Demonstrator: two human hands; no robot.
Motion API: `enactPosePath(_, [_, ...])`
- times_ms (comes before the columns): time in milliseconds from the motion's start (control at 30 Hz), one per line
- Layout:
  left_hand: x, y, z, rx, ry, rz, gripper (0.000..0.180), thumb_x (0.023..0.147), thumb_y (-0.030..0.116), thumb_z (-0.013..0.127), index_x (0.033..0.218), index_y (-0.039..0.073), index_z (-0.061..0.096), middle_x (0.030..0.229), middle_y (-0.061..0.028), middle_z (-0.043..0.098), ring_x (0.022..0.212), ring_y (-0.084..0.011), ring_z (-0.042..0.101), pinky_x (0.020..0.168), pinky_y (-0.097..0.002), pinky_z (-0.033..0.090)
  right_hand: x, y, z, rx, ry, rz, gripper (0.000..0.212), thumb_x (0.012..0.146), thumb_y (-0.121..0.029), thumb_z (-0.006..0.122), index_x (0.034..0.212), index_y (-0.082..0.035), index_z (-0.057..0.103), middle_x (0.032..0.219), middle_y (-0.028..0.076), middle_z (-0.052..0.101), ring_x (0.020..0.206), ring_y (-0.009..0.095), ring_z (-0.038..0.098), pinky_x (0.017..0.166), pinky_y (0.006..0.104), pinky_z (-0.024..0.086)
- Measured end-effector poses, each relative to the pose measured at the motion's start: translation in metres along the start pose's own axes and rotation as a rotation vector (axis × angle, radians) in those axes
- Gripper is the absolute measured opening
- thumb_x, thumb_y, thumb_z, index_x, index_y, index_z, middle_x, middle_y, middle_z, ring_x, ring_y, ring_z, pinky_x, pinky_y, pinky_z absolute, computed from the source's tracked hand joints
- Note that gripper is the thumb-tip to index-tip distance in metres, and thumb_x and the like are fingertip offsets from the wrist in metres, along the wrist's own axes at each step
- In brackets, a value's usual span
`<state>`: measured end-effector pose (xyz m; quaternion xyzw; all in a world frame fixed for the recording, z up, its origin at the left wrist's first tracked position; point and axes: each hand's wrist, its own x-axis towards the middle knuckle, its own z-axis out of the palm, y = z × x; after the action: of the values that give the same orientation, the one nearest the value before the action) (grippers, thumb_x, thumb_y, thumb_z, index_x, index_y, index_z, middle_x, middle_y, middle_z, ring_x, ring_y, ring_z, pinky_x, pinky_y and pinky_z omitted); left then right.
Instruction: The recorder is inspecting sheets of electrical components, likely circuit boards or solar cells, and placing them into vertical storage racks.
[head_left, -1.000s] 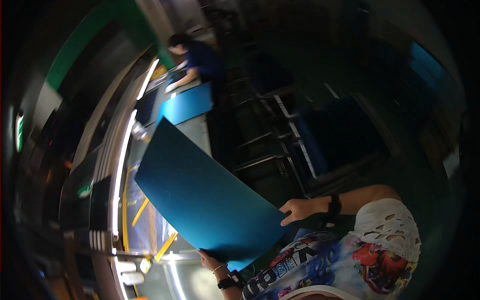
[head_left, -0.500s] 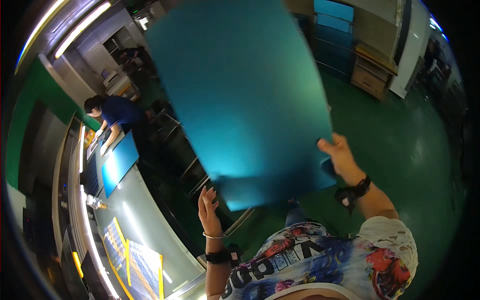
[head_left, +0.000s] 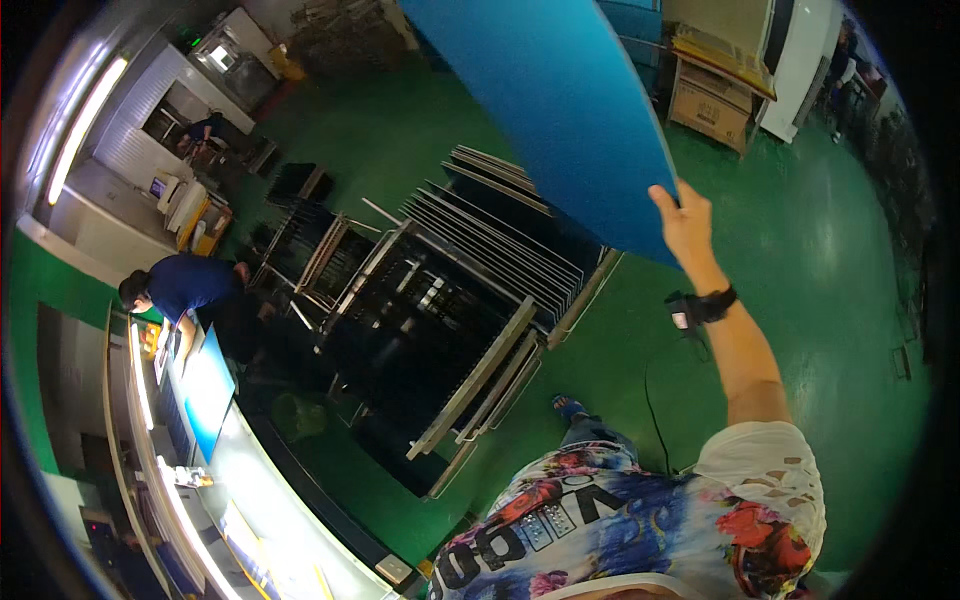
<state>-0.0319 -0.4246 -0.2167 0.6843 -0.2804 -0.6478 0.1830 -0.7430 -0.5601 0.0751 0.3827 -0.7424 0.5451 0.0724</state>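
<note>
Holding blue sheet [head_left: 577, 125] farther out now

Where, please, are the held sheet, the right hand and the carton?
Held sheet [head_left: 568, 112]: head view, on its blue face.
Right hand [head_left: 689, 234]: head view, middle of the hand.
Carton [head_left: 706, 112]: head view, front side.

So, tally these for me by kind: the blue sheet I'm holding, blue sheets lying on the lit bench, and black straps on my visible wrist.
Held blue sheet, in your right hand: 1
Bench blue sheet, on the lit bench: 1
Black wrist strap: 1
Total: 3
</note>
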Motion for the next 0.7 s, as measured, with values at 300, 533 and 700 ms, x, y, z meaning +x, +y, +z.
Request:
enactPosePath(300, [-0.058,0.020,-0.008,0.307,-0.015,-0.074,0.026,0.086,0.027,0.052,0.089,0.002,0.057,0.075,-0.0107,0.064,0.065,-0.0228,0.062,0.051,-0.0326,0.048,-0.035,0.084,0.066,-0.036,-0.088,0.006,0.020,0.079,-0.021,0.060,0.083,-0.001,0.059,0.064,0.021,0.056,0.060,0.036,0.057,0.051,0.0403,0.044])
enactPosePath(533, [-0.087,0.043,-0.011,0.517,-0.067,-0.093,0.026,0.085,0.028,0.052,0.090,0.003,0.057,0.076,-0.0110,0.064,0.067,-0.0236,0.062,0.052,-0.0335,0.048,-0.056,0.123,0.086,-0.143,-0.199,0.034,0.021,0.079,-0.020,0.060,0.070,-0.003,0.051,0.056,0.019,0.052,0.053,0.038,0.053,0.047,0.0426,0.041])
enactPosePath(700, [-0.095,0.057,-0.016,0.651,-0.113,-0.081,0.026,0.085,0.028,0.052,0.090,0.003,0.057,0.076,-0.0112,0.064,0.067,-0.0242,0.062,0.052,-0.0341,0.048,-0.056,0.129,0.094,-0.153,-0.262,0.063,0.023,0.080,-0.021,0.059,0.070,-0.003,0.048,0.054,0.019,0.052,0.053,0.038,0.053,0.047,0.0443,0.042])
